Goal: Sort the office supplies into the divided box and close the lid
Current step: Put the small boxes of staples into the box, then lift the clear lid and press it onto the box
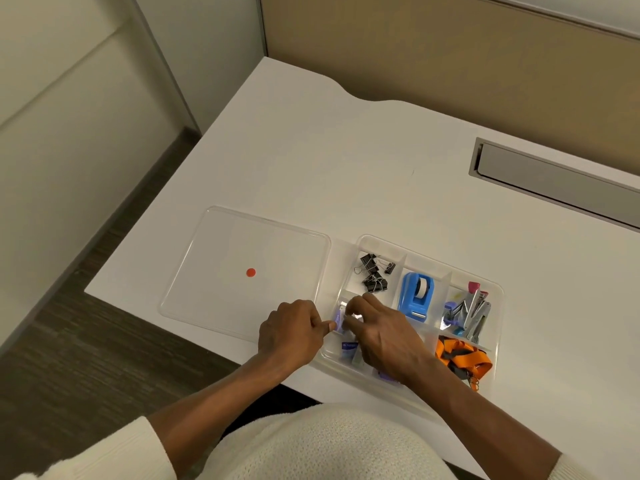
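Note:
The clear divided box (498, 306) sits near the desk's front edge. Its clear lid (214, 258), marked with a red dot, lies flat to the left. Black binder clips (373, 276) fill the far left compartment, a blue tape dispenser (417, 295) the middle one, staplers (471, 311) the right one, and an orange lanyard (462, 355) the near right one. My left hand (294, 332) and my right hand (384, 336) both pinch a small clear packet with purple print (340, 318) over the near left compartment. Another small packet (348, 349) lies below it.
A grey cable tray cover (554, 178) is set into the white desk (346, 168) at the far right. A tan partition stands behind the desk. The desk's left edge drops to dark carpet floor (86, 341).

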A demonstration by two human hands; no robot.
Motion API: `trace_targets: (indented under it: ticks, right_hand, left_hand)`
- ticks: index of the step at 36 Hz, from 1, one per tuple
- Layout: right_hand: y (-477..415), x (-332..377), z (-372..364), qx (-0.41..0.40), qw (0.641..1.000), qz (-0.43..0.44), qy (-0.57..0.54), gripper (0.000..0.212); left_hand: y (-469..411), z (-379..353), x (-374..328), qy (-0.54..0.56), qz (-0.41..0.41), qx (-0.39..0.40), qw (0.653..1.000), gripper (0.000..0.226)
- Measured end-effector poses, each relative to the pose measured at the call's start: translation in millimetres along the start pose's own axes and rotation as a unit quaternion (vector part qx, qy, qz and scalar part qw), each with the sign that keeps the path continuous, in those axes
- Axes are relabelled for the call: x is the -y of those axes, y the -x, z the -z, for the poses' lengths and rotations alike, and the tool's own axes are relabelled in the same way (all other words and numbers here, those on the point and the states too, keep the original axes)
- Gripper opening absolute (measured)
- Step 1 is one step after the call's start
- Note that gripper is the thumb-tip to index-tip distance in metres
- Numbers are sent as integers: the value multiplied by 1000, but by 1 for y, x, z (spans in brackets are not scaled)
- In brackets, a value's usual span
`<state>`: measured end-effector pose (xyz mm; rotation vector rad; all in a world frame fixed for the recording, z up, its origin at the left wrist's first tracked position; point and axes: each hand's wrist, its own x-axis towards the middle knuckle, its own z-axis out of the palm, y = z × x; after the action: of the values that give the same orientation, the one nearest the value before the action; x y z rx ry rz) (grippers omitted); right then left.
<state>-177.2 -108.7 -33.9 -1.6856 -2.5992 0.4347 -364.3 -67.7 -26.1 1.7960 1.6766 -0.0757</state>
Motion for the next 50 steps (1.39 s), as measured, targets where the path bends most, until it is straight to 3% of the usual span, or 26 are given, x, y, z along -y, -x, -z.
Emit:
trace_targets:
  ticks: [9, 12, 15, 18, 21, 26, 32, 39, 46, 50]
  right_hand:
    - [-38, 26, 19, -89, 993, -2, -72, 22]
    - [-57, 43, 21, -111, 982, -58, -144, 23]
    - [-76, 59, 15, -72, 968, -152, -186, 32]
    - [-93, 74, 9, -12, 970, -190, -150, 44]
    - [-106, 82, 3, 40, 968, -219, -114, 51]
    - [-123, 85, -19, 92, 937, -298, -161, 89]
    - [-128, 101, -24, -8, 892, -343, -294, 94]
    - [-131, 103, -10, -141, 806, -397, -416, 84]
    - [-128, 106, 20, -215, 788, -364, -447, 76]
    - [-109, 104, 50, -266, 807, -338, -404, 68]
  left_hand:
    - [-22, 42, 38, 78, 72, -76, 991, 31]
    - [-37, 66, 62, 78, 99, -135, 983, 28]
    - [-52, 85, 87, 48, 112, -204, 971, 26]
    - [-67, 95, 111, 1, 114, -252, 961, 32]
    - [-83, 98, 129, -34, 154, -236, 959, 56]
    - [-98, 91, 141, -20, 190, -194, 962, 83]
    - [-102, 90, 139, -18, 184, -206, 961, 81]
    - [-116, 108, 152, 26, 236, -191, 952, 94]
    - [-115, 134, 144, 68, 232, -213, 947, 89]
    - [-109, 145, 125, 101, 187, -238, 948, 89]
